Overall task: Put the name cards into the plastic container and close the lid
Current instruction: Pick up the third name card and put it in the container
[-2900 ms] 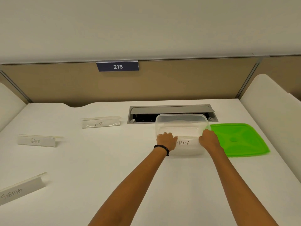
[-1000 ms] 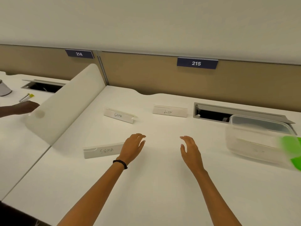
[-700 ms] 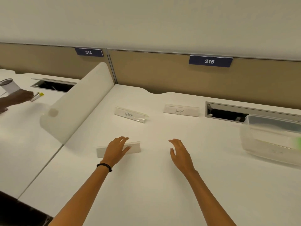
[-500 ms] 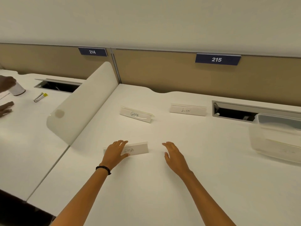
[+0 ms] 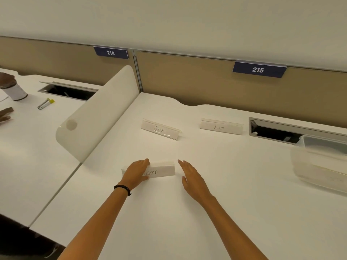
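Fingers over Sigma card, left end

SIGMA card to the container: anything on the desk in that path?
Nothing visible. Bare desk runs from the SIGMA card under the left hand to the plastic container. GAMA card and LION card sit farther back.

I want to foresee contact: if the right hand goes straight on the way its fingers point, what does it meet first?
Probably the right end of the white folded SIGMA name card; the right hand points up-left just beside it, though it might narrowly pass it.
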Available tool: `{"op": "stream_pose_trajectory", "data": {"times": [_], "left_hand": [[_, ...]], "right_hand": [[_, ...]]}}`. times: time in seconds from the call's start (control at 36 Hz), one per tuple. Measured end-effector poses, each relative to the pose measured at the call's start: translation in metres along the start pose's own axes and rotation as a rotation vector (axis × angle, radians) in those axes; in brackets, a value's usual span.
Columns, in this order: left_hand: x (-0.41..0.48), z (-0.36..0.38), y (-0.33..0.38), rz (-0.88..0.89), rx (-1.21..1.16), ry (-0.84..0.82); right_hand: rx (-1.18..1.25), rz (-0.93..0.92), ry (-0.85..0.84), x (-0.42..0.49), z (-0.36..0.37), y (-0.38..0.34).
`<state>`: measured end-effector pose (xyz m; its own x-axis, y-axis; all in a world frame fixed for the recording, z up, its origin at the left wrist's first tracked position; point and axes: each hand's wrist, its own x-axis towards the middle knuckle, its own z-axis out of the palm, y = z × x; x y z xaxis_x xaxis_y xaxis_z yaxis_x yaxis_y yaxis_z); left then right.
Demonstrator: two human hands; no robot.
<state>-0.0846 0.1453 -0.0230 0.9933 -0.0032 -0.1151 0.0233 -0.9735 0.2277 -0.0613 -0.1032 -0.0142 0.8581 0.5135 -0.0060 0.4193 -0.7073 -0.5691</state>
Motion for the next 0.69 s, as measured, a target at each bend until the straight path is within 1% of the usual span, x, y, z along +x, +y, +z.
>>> {"op": "stream_pose_trajectory", "data": {"times": [0.42,0.69], "left_hand": [[-0.008,-0.009,0.010,-0.018,-0.089,-0.030],[-0.004,-0.011,0.062,0.112,-0.097,0.014]], "right_hand": [[-0.083,-0.132,0.000,-0.001,-0.012,-0.007],[-0.160,-0.173,-0.025,-0.013,-0.023,0.001]]}}
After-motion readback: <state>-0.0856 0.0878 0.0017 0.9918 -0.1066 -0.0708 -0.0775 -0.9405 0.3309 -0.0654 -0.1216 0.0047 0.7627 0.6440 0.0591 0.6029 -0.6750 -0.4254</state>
